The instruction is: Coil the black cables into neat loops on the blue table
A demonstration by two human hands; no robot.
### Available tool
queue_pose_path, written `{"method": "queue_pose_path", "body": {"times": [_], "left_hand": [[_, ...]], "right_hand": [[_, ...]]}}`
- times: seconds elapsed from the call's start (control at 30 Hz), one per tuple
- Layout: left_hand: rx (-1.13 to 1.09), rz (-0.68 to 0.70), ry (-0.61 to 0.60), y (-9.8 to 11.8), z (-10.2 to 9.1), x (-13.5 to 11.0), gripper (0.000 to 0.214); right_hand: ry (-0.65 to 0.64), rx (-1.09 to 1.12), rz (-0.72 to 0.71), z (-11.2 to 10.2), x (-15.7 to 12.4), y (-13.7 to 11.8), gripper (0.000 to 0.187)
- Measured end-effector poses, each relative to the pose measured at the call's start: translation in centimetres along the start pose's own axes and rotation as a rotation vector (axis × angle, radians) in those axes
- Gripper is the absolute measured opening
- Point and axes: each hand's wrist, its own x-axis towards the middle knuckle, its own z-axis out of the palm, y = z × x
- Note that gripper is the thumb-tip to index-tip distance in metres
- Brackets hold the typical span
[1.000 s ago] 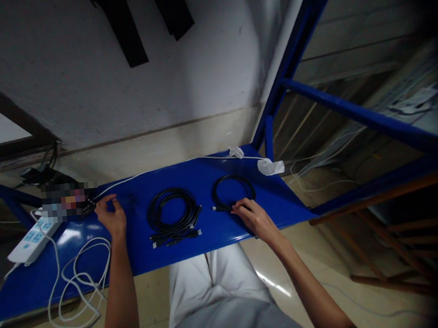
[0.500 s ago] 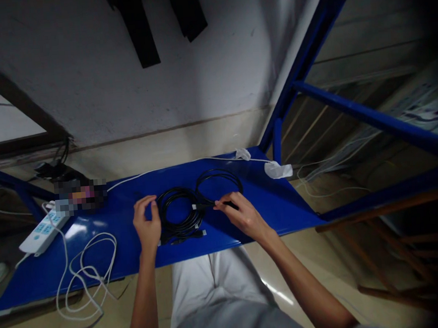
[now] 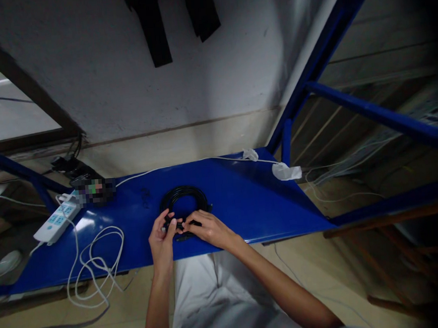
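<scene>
A coil of black cables (image 3: pixel 184 199) lies on the blue metal shelf (image 3: pixel 245 202), near its front edge. My left hand (image 3: pixel 162 238) and my right hand (image 3: pixel 204 229) meet at the near side of the coil, fingers pinched on the cable ends there. The two black coils now sit stacked as one bundle. What exactly each fingertip grips is small and dark.
A white power strip (image 3: pixel 56 221) and a loose white cord (image 3: pixel 94 267) lie on the shelf's left part. A thin white cable (image 3: pixel 188 162) runs along the back edge to white adapters (image 3: pixel 286 171). Blue frame posts (image 3: pixel 297 102) rise at right. My grey-clad legs are below.
My right hand slid the right-hand black coil leftward onto the other coil. My left hand came from the shelf's left part to the coils. Both hands now meet at the bundle's near side.
</scene>
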Motion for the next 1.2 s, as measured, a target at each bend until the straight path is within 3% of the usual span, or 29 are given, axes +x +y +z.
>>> {"method": "queue_pose_path", "body": {"times": [0.13,0.37,0.63,0.87,1.03,1.2], "left_hand": [[0.041,0.015,0.046,-1.0,-0.7,-0.4,0.058],[0.066,0.046,0.061,0.4,1.0,-1.0,0.054],[0.051,0.048,0.107,0.5,0.9,-0.5,0.053],[0.088,0.033,0.083,0.6,0.8,-0.5,0.055],[0.385,0.15,0.046,0.9,0.0,-0.5,0.051],[0.738,0.243,-0.002,0.6,-1.3,0.1,0.043]], "right_hand": [[0.0,0.063,0.058,0.5,-1.1,-0.3,0.023],[0.095,0.138,0.121,-0.7,-2.1,-0.8,0.039],[0.297,0.106,0.244,-1.2,-2.5,-0.6,0.024],[0.489,0.247,0.4,-3.7,-2.1,-1.1,0.017],[0.525,0.259,0.55,-5.7,-1.6,-0.4,0.01],[0.486,0.336,0.599,-5.9,-1.0,0.1,0.013]]}}
